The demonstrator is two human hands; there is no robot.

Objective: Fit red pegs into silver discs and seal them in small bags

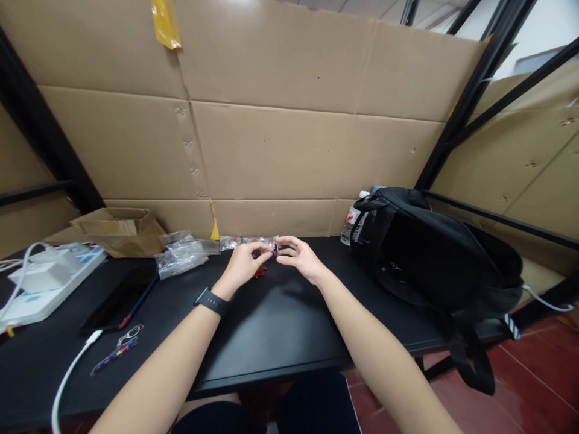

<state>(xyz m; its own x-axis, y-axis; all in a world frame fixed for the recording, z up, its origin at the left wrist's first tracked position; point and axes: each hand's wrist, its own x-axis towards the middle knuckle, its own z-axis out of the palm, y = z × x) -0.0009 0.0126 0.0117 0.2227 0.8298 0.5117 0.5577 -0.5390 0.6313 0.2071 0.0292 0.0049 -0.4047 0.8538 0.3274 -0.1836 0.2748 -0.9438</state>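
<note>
Over the back half of the black table, my two hands meet with their fingertips close together. A small, dark, thin piece (277,250) stands between them, too small to name. My right hand (299,258) pinches it between thumb and fingers. My left hand (246,263), with a black watch (211,299) on its wrist, is closed in a pinch beside it. A speck of red shows at those fingertips, but what they hold is unclear. Just below my left fingers, several small red pieces (259,273) lie on the table. Clear plastic packets (231,242) lie behind the hands.
A black backpack (434,253) and a water bottle (351,222) stand on the right. To the left are crumpled plastic bags (181,258), an open cardboard box (129,232), a power strip (49,288), a phone (120,298) and a keychain (116,352). Cardboard (280,150) walls the back.
</note>
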